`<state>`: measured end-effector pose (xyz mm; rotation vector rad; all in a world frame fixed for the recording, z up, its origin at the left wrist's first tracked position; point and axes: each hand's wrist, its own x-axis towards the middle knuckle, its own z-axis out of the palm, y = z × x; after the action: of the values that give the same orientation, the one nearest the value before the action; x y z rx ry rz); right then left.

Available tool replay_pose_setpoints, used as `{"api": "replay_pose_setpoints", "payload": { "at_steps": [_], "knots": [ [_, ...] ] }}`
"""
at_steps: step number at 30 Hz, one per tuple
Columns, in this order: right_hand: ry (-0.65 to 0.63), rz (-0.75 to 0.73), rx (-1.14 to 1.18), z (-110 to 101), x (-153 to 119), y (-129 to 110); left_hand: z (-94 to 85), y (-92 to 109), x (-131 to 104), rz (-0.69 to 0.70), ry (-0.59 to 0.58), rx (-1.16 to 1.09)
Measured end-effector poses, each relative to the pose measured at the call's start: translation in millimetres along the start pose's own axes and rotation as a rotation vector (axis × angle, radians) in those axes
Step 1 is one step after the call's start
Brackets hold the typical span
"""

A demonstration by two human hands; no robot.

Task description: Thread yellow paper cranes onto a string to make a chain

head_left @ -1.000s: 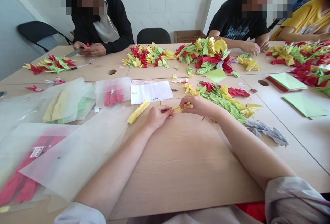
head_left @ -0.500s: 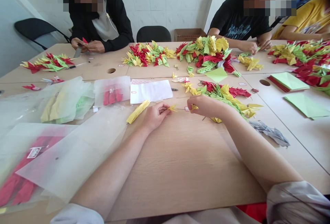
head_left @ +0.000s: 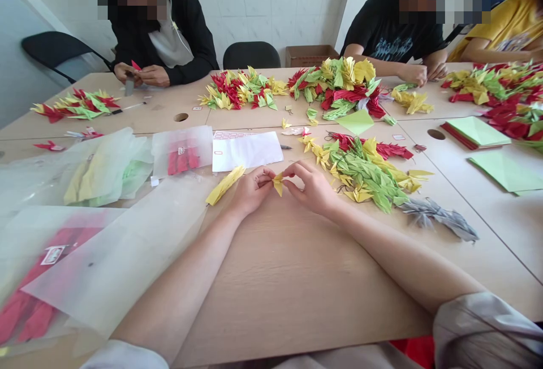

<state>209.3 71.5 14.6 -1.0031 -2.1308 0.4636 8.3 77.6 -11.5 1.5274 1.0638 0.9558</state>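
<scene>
Working at the wooden table (head_left: 297, 278), just left of the green-and-yellow crane string (head_left: 365, 174): my left hand (head_left: 250, 191) and right hand (head_left: 311, 188) both pinch one small yellow paper crane (head_left: 278, 183). Mid-threading, I reckon; next needs a steady push along the thread.

Two hands (head_left: 250, 189) (head_left: 311, 188), one yellow paper crane (head_left: 278, 183), three co-workers (head_left: 156, 29)

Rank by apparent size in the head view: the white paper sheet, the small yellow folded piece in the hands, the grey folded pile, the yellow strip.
1. White paper sheet
2. Grey folded pile, looking only somewhat smaller
3. Yellow strip
4. Yellow folded piece, pinched between left hand and right hand
</scene>
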Motion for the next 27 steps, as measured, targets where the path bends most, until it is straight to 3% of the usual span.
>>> {"api": "replay_pose_setpoints", "payload": {
  "at_steps": [10, 24, 27],
  "knots": [
    [-0.034, 0.071, 0.018, 8.7, -8.1, 5.0, -2.1, -0.3, 0.6, 0.003, -0.061, 0.014],
    [-0.153, -0.031, -0.164, 9.7, -4.8, 15.7, 2.8, 7.1, -2.3, -0.032, -0.089, 0.05],
    [-0.149, 0.003, -0.127, 10.5, -5.3, 17.4, 2.4, 5.3, -2.9, -0.035, -0.079, 0.047]
  ]
}}
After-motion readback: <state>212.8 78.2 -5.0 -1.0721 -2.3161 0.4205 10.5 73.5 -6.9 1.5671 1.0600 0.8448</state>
